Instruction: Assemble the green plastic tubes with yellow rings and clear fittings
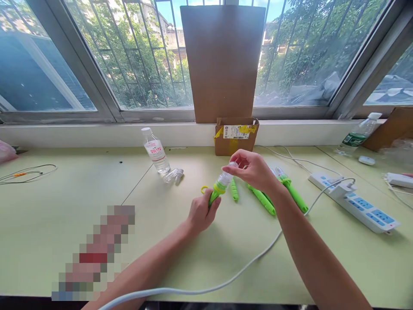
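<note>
My left hand (201, 211) is wrapped round the green handle of a toy wand (222, 181) with a clear, ribbed plastic head. The wand tilts up to the right, above the table. At its top, the fingers of my right hand (250, 168) are closed on the clear end. A small yellow ring (204, 189) shows beside the left hand. Just behind the wand lies a short green handle piece (234, 190). Under and beyond my right forearm are a green handle (263, 200) and another green wand with a clear head (292, 189), partly covered by the arm.
A water bottle (155, 150) stands behind clear plastic pieces (173, 175). A small cardboard box (237, 137) sits against the sill. On the right are a power strip (355, 202) and another bottle (359, 134). A white cable (226, 284) crosses the table front. A blurred-out patch (93, 254) covers something left.
</note>
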`<state>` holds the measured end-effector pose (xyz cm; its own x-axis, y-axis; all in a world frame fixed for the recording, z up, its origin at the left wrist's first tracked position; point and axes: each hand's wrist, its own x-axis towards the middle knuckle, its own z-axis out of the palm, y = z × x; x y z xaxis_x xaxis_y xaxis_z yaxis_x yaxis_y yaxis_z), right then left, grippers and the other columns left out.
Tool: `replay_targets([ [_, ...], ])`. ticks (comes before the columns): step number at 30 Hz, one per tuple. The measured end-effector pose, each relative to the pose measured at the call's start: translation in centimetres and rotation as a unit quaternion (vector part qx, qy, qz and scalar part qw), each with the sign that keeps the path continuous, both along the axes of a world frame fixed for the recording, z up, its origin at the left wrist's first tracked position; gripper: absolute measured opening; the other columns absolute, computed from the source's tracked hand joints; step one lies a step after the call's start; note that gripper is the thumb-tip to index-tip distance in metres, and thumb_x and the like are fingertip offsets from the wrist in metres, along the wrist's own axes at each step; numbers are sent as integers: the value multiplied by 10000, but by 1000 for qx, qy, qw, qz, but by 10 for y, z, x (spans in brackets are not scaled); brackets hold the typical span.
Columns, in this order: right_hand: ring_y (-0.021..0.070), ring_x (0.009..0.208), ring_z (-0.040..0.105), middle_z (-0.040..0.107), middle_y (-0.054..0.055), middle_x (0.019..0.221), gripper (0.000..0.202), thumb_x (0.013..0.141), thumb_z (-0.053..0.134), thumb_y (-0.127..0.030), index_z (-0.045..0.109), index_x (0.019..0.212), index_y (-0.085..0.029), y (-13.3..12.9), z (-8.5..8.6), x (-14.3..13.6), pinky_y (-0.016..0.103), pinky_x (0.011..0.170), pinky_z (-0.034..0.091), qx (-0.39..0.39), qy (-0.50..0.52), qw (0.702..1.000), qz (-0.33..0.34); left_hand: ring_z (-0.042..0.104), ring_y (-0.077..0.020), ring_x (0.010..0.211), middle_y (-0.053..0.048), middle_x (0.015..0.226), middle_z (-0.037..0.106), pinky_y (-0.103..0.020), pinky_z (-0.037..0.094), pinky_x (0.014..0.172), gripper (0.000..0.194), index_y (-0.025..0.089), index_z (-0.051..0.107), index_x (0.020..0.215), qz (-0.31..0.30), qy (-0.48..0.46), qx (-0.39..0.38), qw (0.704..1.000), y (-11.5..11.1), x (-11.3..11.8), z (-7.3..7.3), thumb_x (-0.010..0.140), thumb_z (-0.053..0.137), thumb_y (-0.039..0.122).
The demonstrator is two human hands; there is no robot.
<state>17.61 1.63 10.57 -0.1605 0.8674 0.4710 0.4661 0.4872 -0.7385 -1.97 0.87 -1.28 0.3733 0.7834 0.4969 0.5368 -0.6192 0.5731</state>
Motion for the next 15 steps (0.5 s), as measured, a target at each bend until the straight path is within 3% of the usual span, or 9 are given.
replay_targets([
  [9, 108, 528, 438, 547, -10, 642, 395, 724, 646, -578, 643, 826, -196, -1, 1, 0, 231, 460, 348, -2, 2, 1000, 13, 323, -108, 409, 84, 520, 350, -222, 259, 474, 102, 224, 380, 867, -2, 1, 6, 1000, 1, 0, -1, 908, 367, 316],
  [15, 97, 508, 361, 462, -28, 564, 392, 744, 627, -578, 677, 783, -191, -3, 1, -1, 233, 449, 276, -1, -12, 1000, 7, 335, -105, 415, 77, 529, 371, -219, 268, 475, 97, 221, 388, 859, -5, 13, 21, 1000, 1, 0, -1, 903, 371, 305],
])
